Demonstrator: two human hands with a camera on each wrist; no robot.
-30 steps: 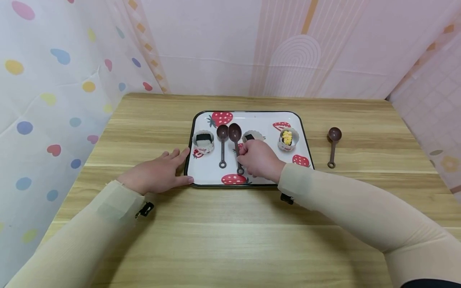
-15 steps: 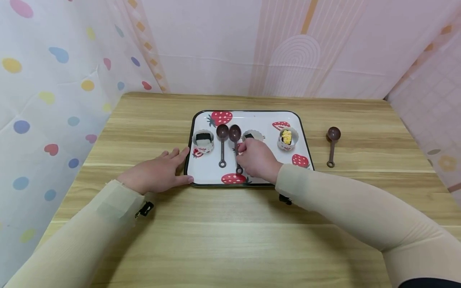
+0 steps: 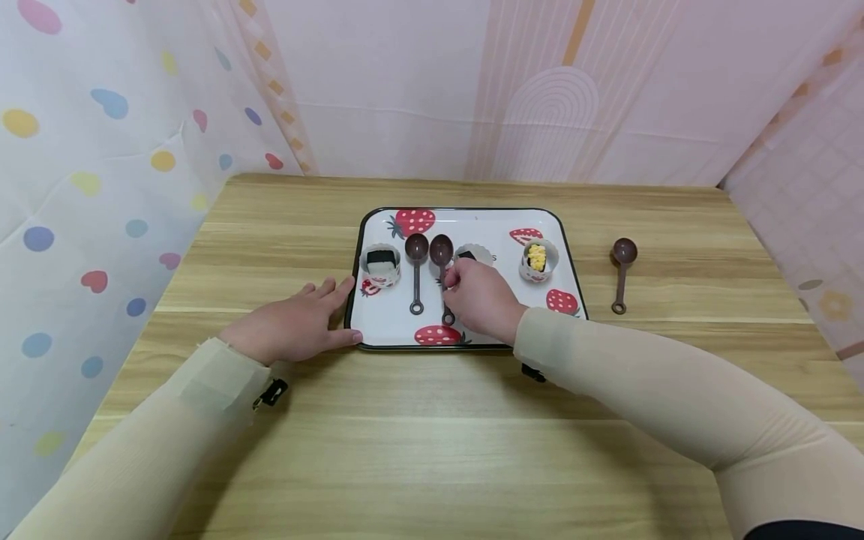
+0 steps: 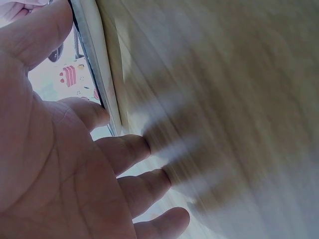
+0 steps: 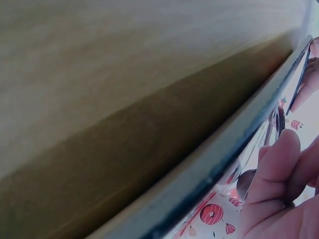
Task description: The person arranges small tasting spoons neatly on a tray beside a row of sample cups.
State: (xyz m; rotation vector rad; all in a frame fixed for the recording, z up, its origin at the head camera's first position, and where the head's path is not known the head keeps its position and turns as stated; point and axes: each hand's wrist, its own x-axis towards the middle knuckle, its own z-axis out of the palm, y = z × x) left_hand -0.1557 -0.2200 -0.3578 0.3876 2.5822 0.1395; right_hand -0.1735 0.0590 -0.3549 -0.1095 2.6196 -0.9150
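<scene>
Head camera, with the tray [image 3: 486, 225] read as a clock face whose 12 is the far edge: the right grip [image 3: 482, 296] pinches the handle of the held spoon [image 3: 442, 250], thumb and finger together on it, just off centre towards 9 o'clock. Further towards 9 lies the neighbouring spoon [image 3: 416, 253], its bowl pointing to 12. The left grip [image 3: 290, 322] holds nothing — its digits are spread apart at about 8 o'clock, thumb over the tray's rim.

The step in hand seems to be settling the held spoon in line beside its neighbour; whether its bowl already rests flat I cannot tell. The next move calls for easing the pinch without dragging the handle askew or knocking the middle cup [image 3: 484, 256], partly hidden behind the hand towards 12. The egg-topped cup [image 3: 538, 276] stands towards 3, the rice cup [image 3: 388, 281] near 9, and the third spoon [image 3: 624, 255] lies on the tabletop [image 3: 405, 435], off the tray at 3 o'clock.

Against the frame of a second ago, little differs: the held spoon's bowl has drawn slightly away from the neighbouring bowl, and its slant from 11 to 5 is a touch straighter — the left grip and the cups match their earlier places.
</scene>
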